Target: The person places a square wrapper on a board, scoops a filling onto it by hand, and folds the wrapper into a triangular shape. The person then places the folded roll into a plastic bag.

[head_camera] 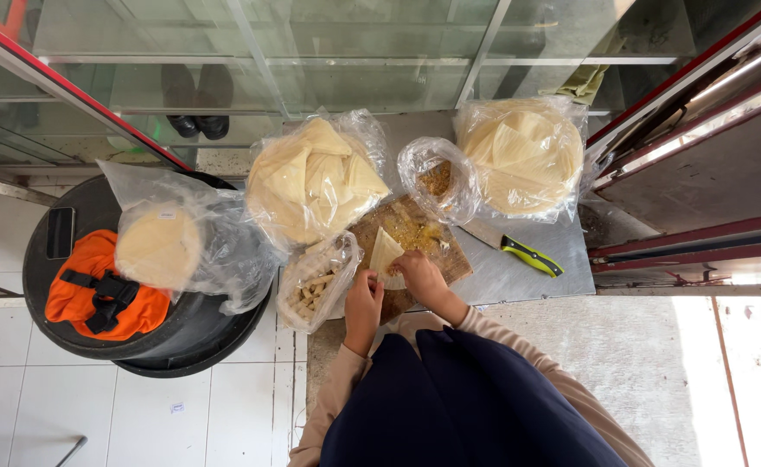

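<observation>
Both my hands work a pale triangular pastry sheet (386, 252) over a round wooden board (415, 227) strewn with crumbly filling. My left hand (363, 303) pinches the sheet's lower left edge. My right hand (419, 275) grips its lower right edge. A clear bag of small cut sticks (316, 285) lies just left of my left hand. Behind the board sit a clear bag of folded pastry triangles (314, 177) and an open clear bag with brownish filling (437, 180).
A green-handled knife (519, 249) lies on the metal table (519, 275) right of the board. A bag of round pastry sheets (523, 156) stands at the back right. On a black barrel (182, 333) at left rest another bagged stack of sheets (160, 246), an orange bag (95, 298) and a phone (60, 232).
</observation>
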